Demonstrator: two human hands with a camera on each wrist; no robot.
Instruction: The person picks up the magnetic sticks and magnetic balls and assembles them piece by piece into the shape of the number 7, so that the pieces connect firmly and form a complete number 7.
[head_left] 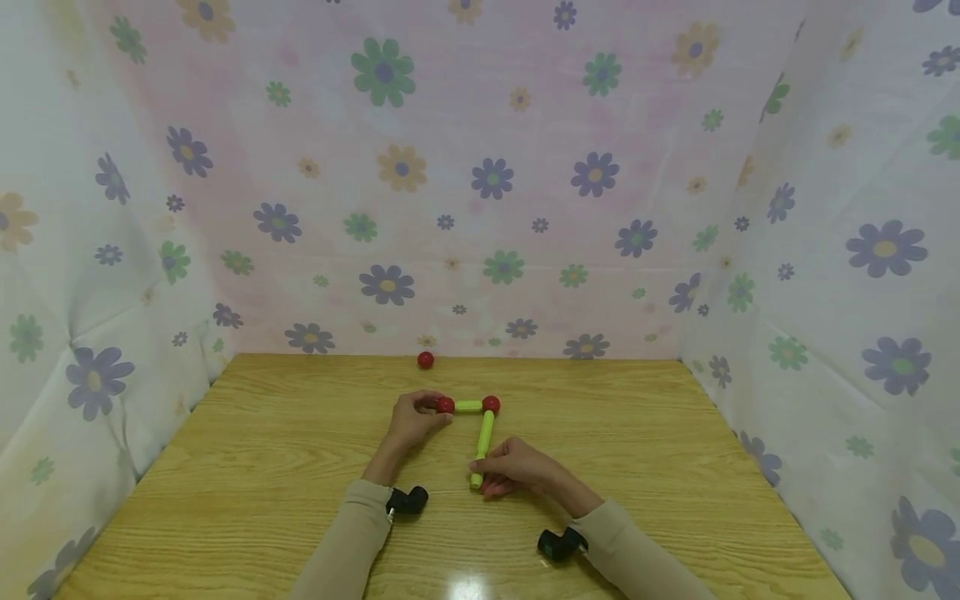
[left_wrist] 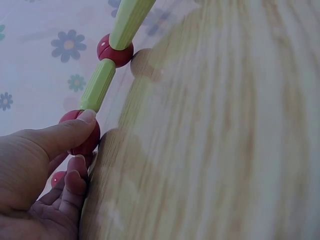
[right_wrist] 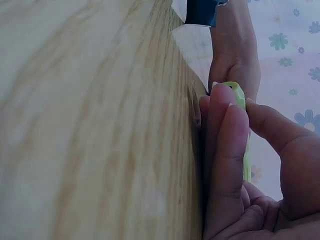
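My left hand [head_left: 415,421] pinches a red ball [head_left: 446,406] between thumb and fingers, low over the wooden table. From that ball a short yellow-green rod [head_left: 468,407] runs right to a second red ball [head_left: 491,404]. A longer yellow-green rod [head_left: 486,433] joins this corner ball and points toward me. Near its free end my right hand [head_left: 521,467] grips it with thumb and fingers. In the right wrist view, the fingers partly hide the long rod [right_wrist: 240,95]. The left wrist view shows both rods meeting at the corner ball [left_wrist: 115,51].
A loose red ball [head_left: 426,360] lies at the table's far edge. The wooden table [head_left: 637,433] is enclosed by flowered cloth [head_left: 480,225] at the back and both sides. A black wrist camera [head_left: 408,501] sits on each sleeve.
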